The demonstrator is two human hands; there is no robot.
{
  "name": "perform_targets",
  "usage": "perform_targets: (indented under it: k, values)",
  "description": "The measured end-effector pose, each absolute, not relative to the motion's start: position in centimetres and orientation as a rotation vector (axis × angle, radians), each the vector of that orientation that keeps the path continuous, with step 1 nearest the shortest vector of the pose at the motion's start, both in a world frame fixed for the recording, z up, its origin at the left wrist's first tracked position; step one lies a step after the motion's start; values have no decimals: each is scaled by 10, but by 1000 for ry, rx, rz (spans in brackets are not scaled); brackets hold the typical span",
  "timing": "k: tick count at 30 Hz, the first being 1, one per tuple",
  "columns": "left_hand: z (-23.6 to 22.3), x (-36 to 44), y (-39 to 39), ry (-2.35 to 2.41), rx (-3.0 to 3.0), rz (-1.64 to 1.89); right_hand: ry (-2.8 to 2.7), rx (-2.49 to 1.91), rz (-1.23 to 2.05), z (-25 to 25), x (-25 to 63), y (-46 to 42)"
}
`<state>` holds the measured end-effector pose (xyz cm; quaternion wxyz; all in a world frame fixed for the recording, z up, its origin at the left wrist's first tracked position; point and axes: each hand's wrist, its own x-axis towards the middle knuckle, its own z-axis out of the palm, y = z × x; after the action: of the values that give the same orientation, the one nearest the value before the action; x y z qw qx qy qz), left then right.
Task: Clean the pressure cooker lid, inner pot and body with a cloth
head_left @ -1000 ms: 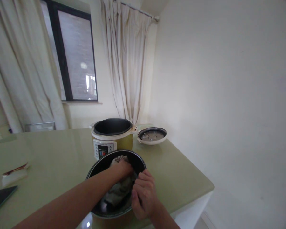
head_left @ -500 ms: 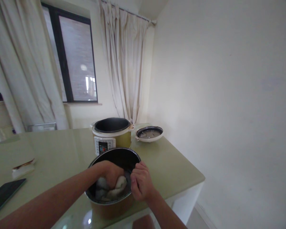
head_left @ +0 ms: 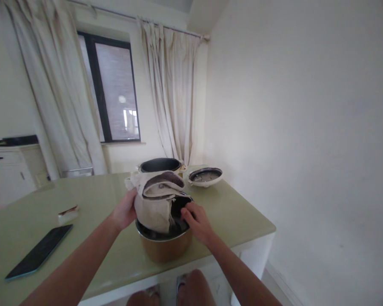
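Note:
A cream cloth (head_left: 153, 214) with greyish patches hangs in folds, partly inside and partly above a pot (head_left: 166, 250). The pot has a black inside and a copper-brown outside and stands on the table near its front edge. My left hand (head_left: 127, 209) is closed on the cloth's left side, above the pot's rim. On the right, my right hand (head_left: 196, 219) is closed around the rim, its thumb toward the inside. Behind the cloth stands an electric cooker body (head_left: 161, 165), open at the top and mostly hidden. Its round lid (head_left: 206, 177) lies inside up to the right of it.
The green table (head_left: 98, 204) ends at a corner on the right, beside a white wall (head_left: 290, 119). At the left lie a dark flat tablet-like slab (head_left: 40, 250) and a small whitish packet (head_left: 67, 215). Curtains (head_left: 175, 93) and a window stand behind.
My left hand has come up out of the pot, and the cloth is now raised and spread above the rim. My right hand stays at the pot's right side. The view has shifted left.

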<state>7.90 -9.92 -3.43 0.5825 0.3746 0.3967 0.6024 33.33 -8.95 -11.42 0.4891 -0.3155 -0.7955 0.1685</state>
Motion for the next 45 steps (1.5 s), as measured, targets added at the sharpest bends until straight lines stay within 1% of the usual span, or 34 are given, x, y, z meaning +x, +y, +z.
perform_targets:
  k: [2, 5, 7, 12, 17, 20, 23, 27, 32, 36, 39, 41, 43, 45]
  values:
    - [-26, 89, -105, 949, 860, 1421, -1774, -753, 443, -94, 330, -94]
    - [-10, 103, -113, 1022, 986, 1438, -1670, -684, 265, -58, 318, -103]
    - [1, 110, -119, 1051, 1111, 1443, -1741, -637, 175, -31, 308, -110]
    - [29, 115, -138, 1112, 1320, 1446, -1988, -687, 225, 31, 304, -117]
    - [53, 106, -157, 1258, 1626, 1423, -2045, -727, 192, 66, 321, -111]
    - [65, 95, -161, 1395, 1927, 1413, -2034, -747, 142, 73, 329, -102]
    - [70, 83, -162, 1483, 2048, 1495, -1942, -797, 112, 75, 336, -91]
    - [53, 83, -161, 1512, 2039, 1517, -1801, -844, 83, 80, 339, -84]
    - [12, 119, -142, 1478, 2080, 1335, -1991, -752, -25, 94, 329, -90]
    - [-2, 132, -120, 1750, 2203, 1050, -2148, -700, -123, 103, 338, -82]
    - [3, 134, -109, 1975, 2265, 803, -2244, -776, -153, 98, 359, -64]
    - [13, 136, -107, 2117, 2330, 728, -2234, -883, -153, 91, 374, -51]
    - [24, 141, -108, 2249, 2413, 745, -2131, -954, -155, 81, 389, -43]
    - [33, 146, -113, 2277, 2513, 844, -2005, -964, -162, 66, 402, -41]
